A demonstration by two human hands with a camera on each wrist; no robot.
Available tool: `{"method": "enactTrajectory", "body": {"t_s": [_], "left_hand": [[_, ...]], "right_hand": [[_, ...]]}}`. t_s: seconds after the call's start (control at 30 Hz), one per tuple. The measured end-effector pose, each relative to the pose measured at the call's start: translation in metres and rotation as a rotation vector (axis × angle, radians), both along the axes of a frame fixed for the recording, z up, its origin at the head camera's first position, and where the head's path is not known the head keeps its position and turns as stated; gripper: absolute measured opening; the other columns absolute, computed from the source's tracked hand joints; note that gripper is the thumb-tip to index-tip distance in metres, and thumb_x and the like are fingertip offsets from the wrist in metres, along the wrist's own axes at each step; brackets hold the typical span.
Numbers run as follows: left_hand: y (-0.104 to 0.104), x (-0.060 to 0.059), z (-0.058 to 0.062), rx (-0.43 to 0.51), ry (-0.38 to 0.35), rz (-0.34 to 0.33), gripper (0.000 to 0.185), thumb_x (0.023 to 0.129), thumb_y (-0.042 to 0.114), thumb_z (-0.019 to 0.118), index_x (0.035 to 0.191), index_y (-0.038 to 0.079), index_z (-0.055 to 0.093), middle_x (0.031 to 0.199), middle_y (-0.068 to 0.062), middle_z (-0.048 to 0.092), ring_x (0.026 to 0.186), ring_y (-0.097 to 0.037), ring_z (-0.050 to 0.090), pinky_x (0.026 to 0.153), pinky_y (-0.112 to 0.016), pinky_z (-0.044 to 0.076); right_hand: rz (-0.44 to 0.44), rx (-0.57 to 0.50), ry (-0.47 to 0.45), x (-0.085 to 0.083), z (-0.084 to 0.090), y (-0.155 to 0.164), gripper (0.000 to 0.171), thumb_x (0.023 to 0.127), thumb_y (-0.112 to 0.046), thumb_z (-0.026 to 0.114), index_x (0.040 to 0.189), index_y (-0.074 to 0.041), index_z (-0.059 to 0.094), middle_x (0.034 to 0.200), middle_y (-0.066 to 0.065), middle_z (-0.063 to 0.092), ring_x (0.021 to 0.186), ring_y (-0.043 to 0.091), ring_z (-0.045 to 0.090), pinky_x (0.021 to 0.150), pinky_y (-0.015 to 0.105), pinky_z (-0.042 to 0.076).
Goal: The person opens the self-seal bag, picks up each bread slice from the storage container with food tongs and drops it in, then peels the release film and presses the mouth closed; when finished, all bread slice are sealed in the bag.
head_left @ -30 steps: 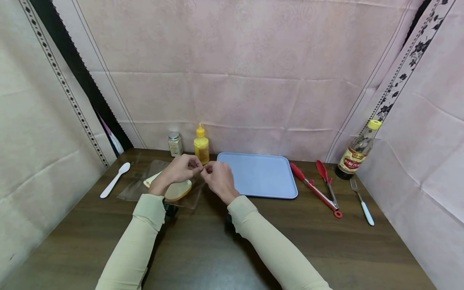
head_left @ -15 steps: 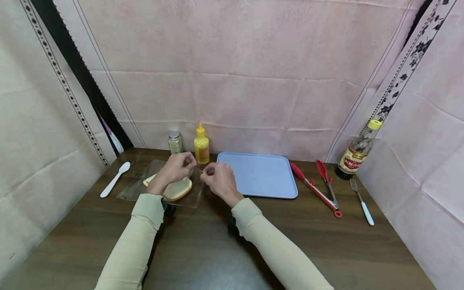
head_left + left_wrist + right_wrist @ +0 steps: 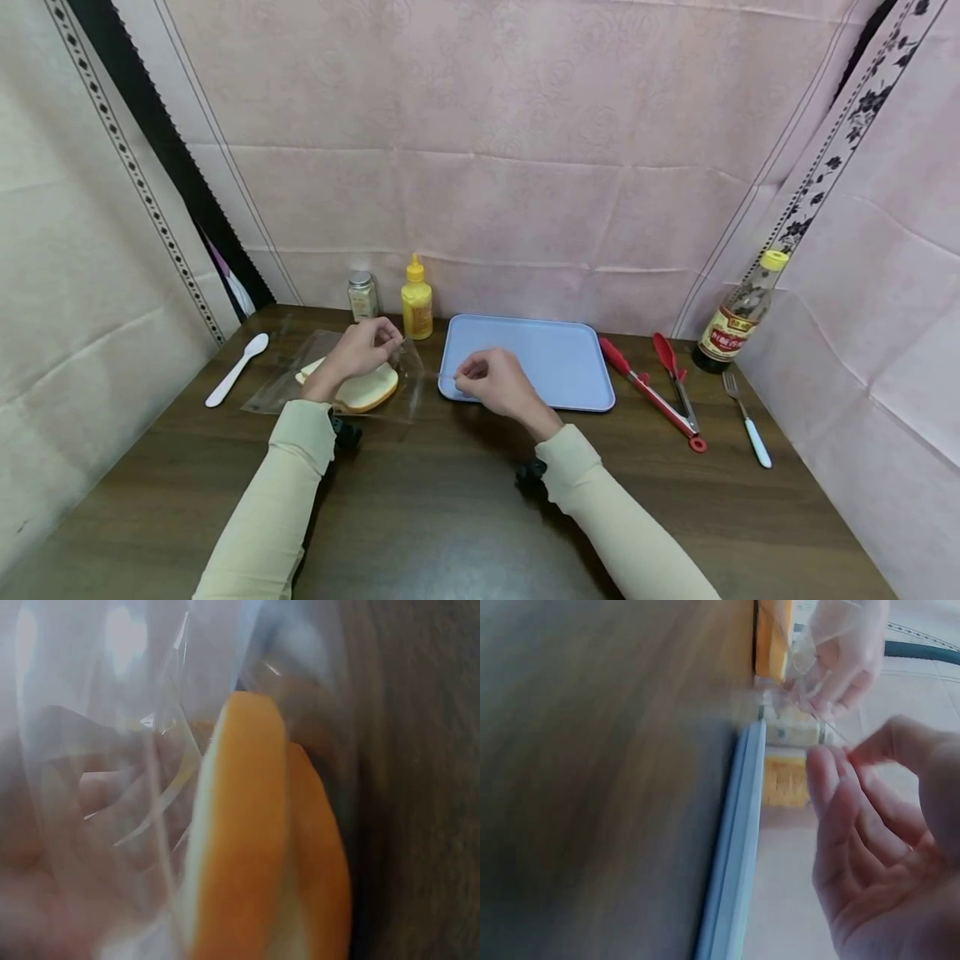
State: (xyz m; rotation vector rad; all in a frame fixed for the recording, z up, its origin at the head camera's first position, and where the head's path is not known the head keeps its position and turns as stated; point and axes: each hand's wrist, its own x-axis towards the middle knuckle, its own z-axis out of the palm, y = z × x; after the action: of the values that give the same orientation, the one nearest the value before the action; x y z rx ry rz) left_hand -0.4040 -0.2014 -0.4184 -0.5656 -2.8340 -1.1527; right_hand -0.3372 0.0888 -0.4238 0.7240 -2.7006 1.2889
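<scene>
A clear plastic bag (image 3: pixel 281 390) with bread slices (image 3: pixel 365 390) lies on the wooden table at the left. My left hand (image 3: pixel 386 340) pinches the bag's raised mouth just above the bread. Through the film, in the left wrist view, the orange-crusted bread (image 3: pixel 247 825) and my left hand's fingers (image 3: pixel 90 795) show blurred. My right hand (image 3: pixel 467 383) hovers over the front left corner of the blue tray (image 3: pixel 555 358), with thumb and forefinger pinching what looks like a thin tie (image 3: pixel 447 377). The right wrist view shows that hand (image 3: pixel 832 754) beside the tray's edge (image 3: pixel 735 840).
A yellow squeeze bottle (image 3: pixel 416 304) and a small spice jar (image 3: pixel 363 296) stand behind the bag. A white spoon (image 3: pixel 236 371) lies at the far left. Red tongs (image 3: pixel 652 387), a fork (image 3: pixel 746 417) and a dark sauce bottle (image 3: pixel 738 312) are right of the tray.
Both hands were together at the bag's mouth. My right hand has since pulled away to the right, over the tray's corner, while the left hand kept its hold on the bag.
</scene>
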Motion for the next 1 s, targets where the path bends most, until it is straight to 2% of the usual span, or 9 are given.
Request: {"method": "enactTrajectory", "body": {"t_s": [0.13,0.27,0.37,0.53,0.7,1.0], "left_hand": [[0.000,-0.003,-0.005,-0.009,0.002,-0.004,0.016,0.109,0.015,0.061,0.115,0.004,0.071,0.110,-0.015,0.075,0.101,-0.028,0.071,0.090,-0.042,0.057],[0.000,-0.005,-0.008,-0.008,0.015,-0.015,0.016,0.109,0.016,0.061,0.113,0.004,0.071,0.110,-0.015,0.076,0.102,-0.028,0.072,0.093,-0.046,0.057],[-0.001,-0.007,-0.011,-0.008,0.028,-0.021,0.016,0.109,0.016,0.062,0.113,0.005,0.071,0.110,-0.014,0.076,0.103,-0.028,0.072,0.094,-0.047,0.057],[-0.002,-0.008,-0.015,-0.023,0.052,-0.028,0.014,0.108,0.016,0.062,0.112,0.007,0.072,0.108,-0.013,0.076,0.101,-0.026,0.072,0.094,-0.046,0.057],[-0.003,-0.008,-0.017,-0.021,0.068,-0.042,0.012,0.108,0.014,0.062,0.111,0.008,0.072,0.107,-0.011,0.076,0.099,-0.024,0.072,0.091,-0.043,0.057],[0.000,-0.008,-0.019,-0.016,0.044,-0.049,0.013,0.110,0.014,0.061,0.114,0.006,0.071,0.110,-0.014,0.076,0.101,-0.026,0.073,0.092,-0.046,0.059]], "right_hand": [[0.089,0.060,-0.026,0.007,-0.001,0.023,0.014,0.102,-0.015,0.073,0.103,-0.005,0.083,0.088,0.000,0.080,0.081,0.014,0.074,0.078,0.031,0.060],[0.130,0.115,-0.046,0.014,-0.003,0.047,0.011,0.100,-0.013,0.075,0.103,-0.008,0.084,0.090,-0.003,0.080,0.077,0.012,0.070,0.072,0.029,0.059],[0.155,0.138,-0.061,0.019,-0.005,0.065,0.011,0.101,-0.013,0.075,0.105,-0.010,0.085,0.093,-0.001,0.082,0.075,0.014,0.071,0.068,0.029,0.059],[0.212,0.196,-0.061,0.027,-0.008,0.092,0.012,0.104,-0.016,0.074,0.104,-0.015,0.086,0.092,-0.002,0.082,0.075,0.010,0.070,0.071,0.026,0.058],[0.234,0.219,-0.082,0.036,-0.007,0.116,0.011,0.103,-0.019,0.076,0.102,-0.020,0.087,0.090,-0.006,0.082,0.076,0.006,0.065,0.072,0.024,0.056],[0.262,0.240,-0.125,0.043,-0.007,0.157,0.008,0.101,-0.020,0.079,0.099,-0.020,0.087,0.088,-0.006,0.080,0.074,0.005,0.061,0.069,0.022,0.053]]}}
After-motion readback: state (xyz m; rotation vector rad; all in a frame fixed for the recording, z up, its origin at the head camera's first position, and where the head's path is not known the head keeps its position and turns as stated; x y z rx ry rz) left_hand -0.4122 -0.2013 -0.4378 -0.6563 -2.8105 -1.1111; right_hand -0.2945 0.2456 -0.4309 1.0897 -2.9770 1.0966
